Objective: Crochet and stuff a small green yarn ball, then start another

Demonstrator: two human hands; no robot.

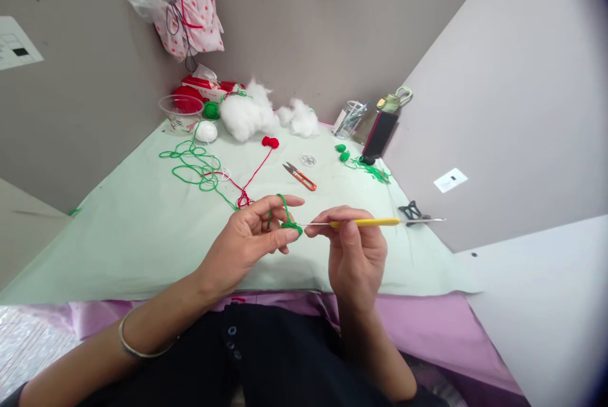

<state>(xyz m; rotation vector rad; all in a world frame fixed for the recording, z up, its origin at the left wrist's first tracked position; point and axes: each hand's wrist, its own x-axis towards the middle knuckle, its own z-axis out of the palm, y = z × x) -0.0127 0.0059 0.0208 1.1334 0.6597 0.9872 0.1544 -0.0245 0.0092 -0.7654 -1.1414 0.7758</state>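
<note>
My left hand (259, 226) pinches a small green crochet piece (293, 228) between thumb and fingers. Green yarn (285, 204) loops over its raised index finger. In my right hand (357, 245) is a crochet hook (368, 222) with a yellow handle, gripped between thumb and fingers and lying level. Its thin metal tip points left and meets the green piece; the exact stitch is too small to make out. The hook's other metal end sticks out to the right. Loose green yarn (190, 163) lies tangled on the table beyond my left hand.
Orange thread snips (300, 176) lie ahead of my hands, near a small clear dish (308, 159). A red crochet piece (270, 142) trails red yarn. White stuffing (247, 112), a plastic tub (182, 114) and a tissue box (209, 86) stand behind. A phone (380, 135) leans at right.
</note>
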